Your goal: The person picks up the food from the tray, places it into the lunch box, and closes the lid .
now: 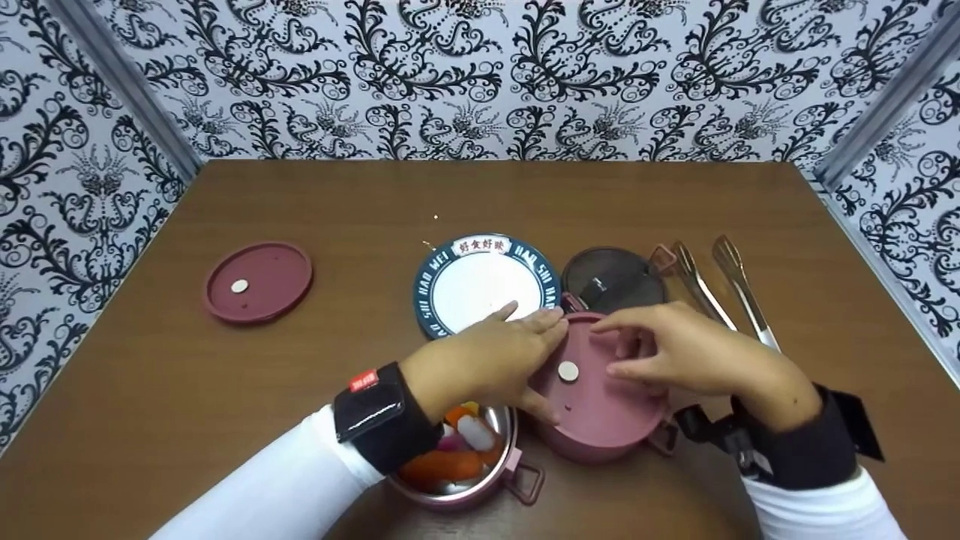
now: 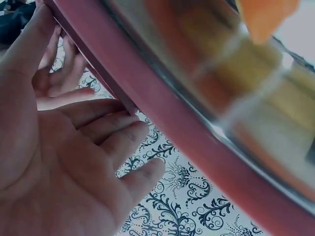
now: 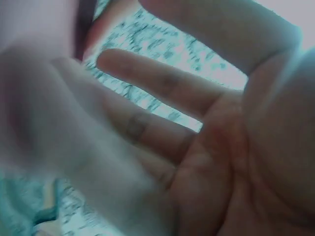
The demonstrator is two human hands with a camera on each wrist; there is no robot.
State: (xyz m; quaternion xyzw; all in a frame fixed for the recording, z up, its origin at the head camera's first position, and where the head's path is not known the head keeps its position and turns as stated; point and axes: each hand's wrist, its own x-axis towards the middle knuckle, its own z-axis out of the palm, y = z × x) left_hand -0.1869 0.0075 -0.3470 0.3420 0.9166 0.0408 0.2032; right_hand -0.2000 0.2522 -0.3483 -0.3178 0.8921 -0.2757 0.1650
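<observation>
A round pink pot (image 1: pixel 589 454) stands right of centre in the head view, its pink lid (image 1: pixel 600 397) with a pale round dot lying on top. My left hand (image 1: pixel 487 364) reaches across, its fairly straight fingers touching the lid's left edge. In the left wrist view, the left hand's fingertips (image 2: pixel 130 118) meet a pink edge. Over the lid's right side is my right hand (image 1: pixel 679 349), fingers loosely bent and thumb apart; the right wrist view is blurred. Partly under the left forearm sits an open pot (image 1: pixel 512 442) holding a carrot-like orange piece (image 1: pixel 450 466) and other food-shaped pieces.
Behind the hands lie a blue-rimmed plate (image 1: pixel 426 300) and a dark round lidded pot (image 1: pixel 622 274). Metal tongs (image 1: pixel 739 281) lie at the right. Another pink lid (image 1: pixel 262 281) is at the left on the brown table (image 1: pixel 337 202). Patterned walls (image 1: pixel 465 82) enclose the table.
</observation>
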